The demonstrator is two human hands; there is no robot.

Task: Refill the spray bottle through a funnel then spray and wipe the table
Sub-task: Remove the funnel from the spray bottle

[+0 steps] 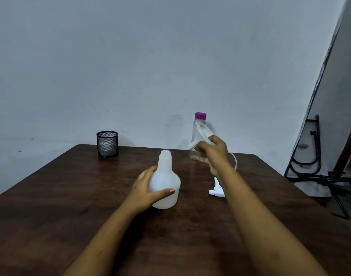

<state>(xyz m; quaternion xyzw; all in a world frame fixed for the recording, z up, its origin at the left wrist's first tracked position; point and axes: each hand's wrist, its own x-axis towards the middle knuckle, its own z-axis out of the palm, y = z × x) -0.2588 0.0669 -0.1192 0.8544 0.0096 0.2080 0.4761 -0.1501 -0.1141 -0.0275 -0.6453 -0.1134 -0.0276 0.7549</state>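
A white translucent spray bottle [166,182] stands upright on the dark wooden table [71,196], its neck uncapped. My left hand [148,188] grips its round body from the left. My right hand [214,154] is raised above the table and holds a white funnel [202,136], tilted with its spout pointing down-left. Behind the funnel stands a clear water bottle [197,136] with a purple cap. The white spray head [217,189] lies on the table under my right forearm, its thin tube [234,161] curving away behind the wrist.
A black mesh cup [107,144] with something pale inside stands at the table's far left edge, against the grey wall. A black metal stand [318,168] sits on the floor past the table's right side.
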